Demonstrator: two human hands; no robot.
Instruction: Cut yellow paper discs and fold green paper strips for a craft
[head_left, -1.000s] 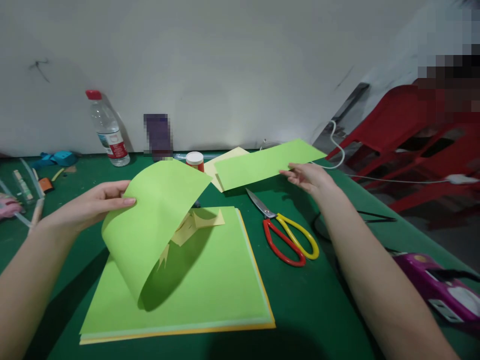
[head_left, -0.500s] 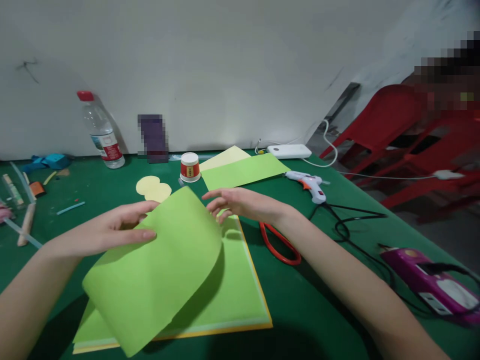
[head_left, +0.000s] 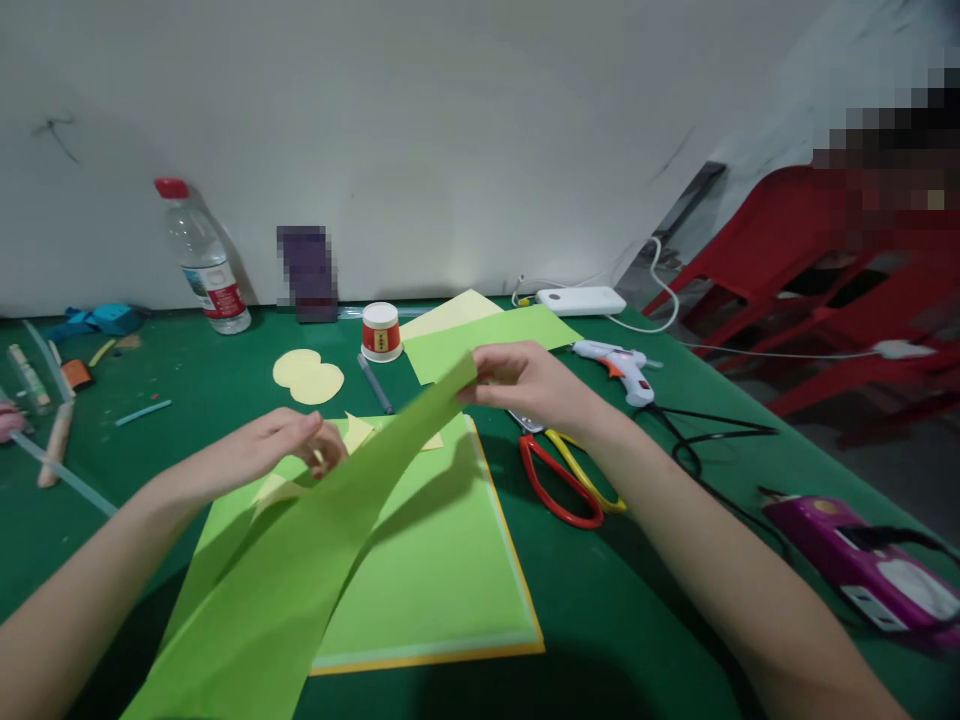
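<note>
A green sheet of paper [head_left: 300, 560] is tilted up on its edge, its upper corner pinched in my right hand [head_left: 525, 378]. My left hand [head_left: 289, 447] is off the sheet's grip, its fingers loosely curled and apart just behind the sheet's left edge. Below lies a stack of green paper [head_left: 442, 560] with a yellow-orange edge. Pale yellow paper scraps [head_left: 358, 432] rest on the stack near my left fingers, partly hidden by the raised sheet. Scissors with red and yellow handles [head_left: 561, 500] lie under my right wrist, blades partly covered.
Two joined yellow paper circles [head_left: 315, 382], a grey pen [head_left: 375, 383] and a paper cup [head_left: 382, 333] lie farther back. A green strip [head_left: 495, 338], hot glue gun [head_left: 619, 368], black cable and purple device [head_left: 862, 565] are to the right. A water bottle [head_left: 212, 285] stands against the wall.
My left hand has let go of the green sheet. My right hand has taken its upper corner and lifted it to the right, uncovering yellow scraps, the pen and more of the scissors.
</note>
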